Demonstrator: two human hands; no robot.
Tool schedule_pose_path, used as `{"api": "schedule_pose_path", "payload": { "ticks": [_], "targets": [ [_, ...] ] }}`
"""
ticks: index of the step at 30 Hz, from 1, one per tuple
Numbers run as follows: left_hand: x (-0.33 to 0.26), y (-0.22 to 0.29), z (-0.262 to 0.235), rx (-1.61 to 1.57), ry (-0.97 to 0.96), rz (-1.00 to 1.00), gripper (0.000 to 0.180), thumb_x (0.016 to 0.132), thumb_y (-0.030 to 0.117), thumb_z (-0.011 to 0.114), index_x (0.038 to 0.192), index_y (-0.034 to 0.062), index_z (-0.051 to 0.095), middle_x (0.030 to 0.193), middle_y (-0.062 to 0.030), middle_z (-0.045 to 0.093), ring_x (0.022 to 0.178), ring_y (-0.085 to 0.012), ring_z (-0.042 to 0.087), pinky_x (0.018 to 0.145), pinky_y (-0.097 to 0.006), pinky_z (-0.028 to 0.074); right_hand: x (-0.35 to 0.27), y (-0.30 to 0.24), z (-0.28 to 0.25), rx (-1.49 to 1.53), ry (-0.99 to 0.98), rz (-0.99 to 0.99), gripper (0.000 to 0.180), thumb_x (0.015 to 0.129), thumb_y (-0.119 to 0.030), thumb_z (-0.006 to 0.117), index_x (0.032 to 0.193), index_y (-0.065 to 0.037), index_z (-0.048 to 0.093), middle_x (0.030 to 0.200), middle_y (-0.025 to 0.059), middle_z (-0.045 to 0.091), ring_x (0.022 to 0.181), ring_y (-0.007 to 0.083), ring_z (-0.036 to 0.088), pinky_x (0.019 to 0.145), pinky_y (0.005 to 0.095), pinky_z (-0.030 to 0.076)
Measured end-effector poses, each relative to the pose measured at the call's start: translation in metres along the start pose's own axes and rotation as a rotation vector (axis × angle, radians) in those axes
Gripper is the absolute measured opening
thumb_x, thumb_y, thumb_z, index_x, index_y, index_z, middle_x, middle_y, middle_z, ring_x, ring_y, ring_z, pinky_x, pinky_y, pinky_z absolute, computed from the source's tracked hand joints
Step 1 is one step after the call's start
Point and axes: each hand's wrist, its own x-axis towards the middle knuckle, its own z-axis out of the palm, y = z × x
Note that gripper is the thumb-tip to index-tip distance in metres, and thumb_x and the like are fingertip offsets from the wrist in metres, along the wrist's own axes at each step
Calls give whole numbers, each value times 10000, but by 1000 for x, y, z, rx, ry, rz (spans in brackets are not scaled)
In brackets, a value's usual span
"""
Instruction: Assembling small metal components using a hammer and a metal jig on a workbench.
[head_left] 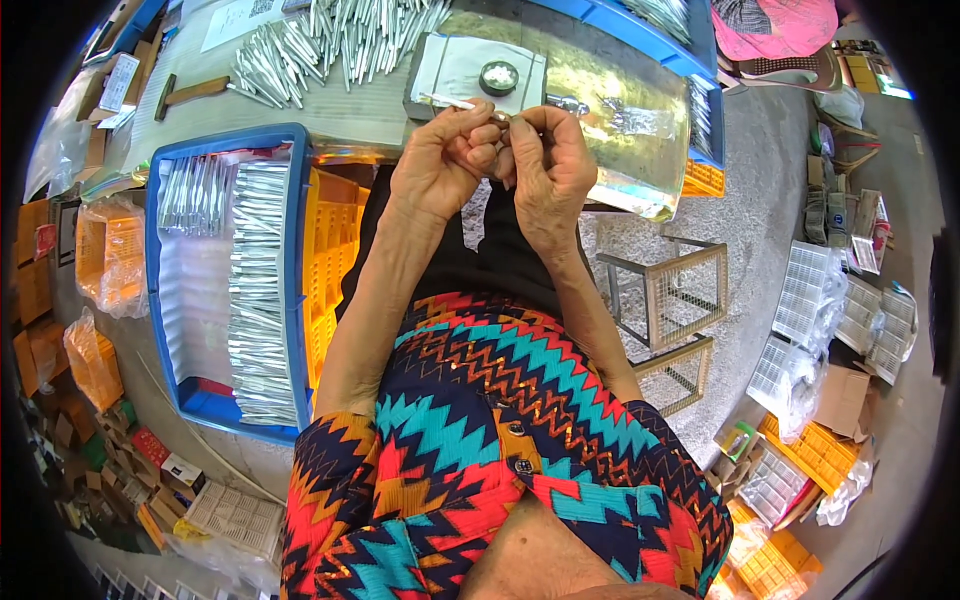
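Observation:
My left hand [438, 165] pinches a slim white-silver rod [447, 101], which sticks out to the left past the thumb. Close beside it, my right hand [550, 165] has thumb and forefinger pressed together near the rod's other end. What lies between those right fingertips is too small to make out. Just beyond the hands, a small round black dish [498, 78] with white bits in it stands on a white-topped block [440, 62]. A loose heap of slim silver rods [340, 40] covers the far part of the table.
At left, a blue crate [301, 200] holds rows of silver pieces, with a yellow crate [335, 230] beside it. A hammer [197, 91] lies on the table [200, 125]. Blue trays [700, 65] stand at far right, near a person in pink [775, 30]. A metal-framed stool [690, 290] stands right.

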Motion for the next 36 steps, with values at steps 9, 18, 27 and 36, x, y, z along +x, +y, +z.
{"api": "schedule_pose_path", "payload": {
  "ticks": [9,18,27,36],
  "targets": [
    [0,-2,0,-10,9,6,79,837,-5,476,906,-36,454,784,-71,459,554,-70,375,401,-154,304,-1,3,-1,-47,17,-8,63,861,-51,500,872,8,481,663,-3,490,486,38,455,405,173,356],
    [1,0,-4,-11,22,0,101,832,-6,485,920,-45,458,792,-77,470,560,-74,378,403,-157,302,-3,2,1,-4,23,13,55,855,-44,508,875,-1,480,668,-7,489,489,33,449,419,167,359],
    [0,-1,-6,122,-35,65,104,812,-6,512,908,-25,478,766,-69,481,591,-99,435,424,-181,331,-4,21,-4,-256,35,-119,64,839,-40,525,867,-9,476,679,-1,489,525,34,444,431,183,367],
    [0,-20,0,686,52,448,70,775,28,573,816,-18,538,606,-53,543,454,-100,507,413,-204,420,-5,18,-6,108,116,270,98,853,-64,501,789,-1,462,632,29,518,468,47,425,397,173,326]
  ]
}}
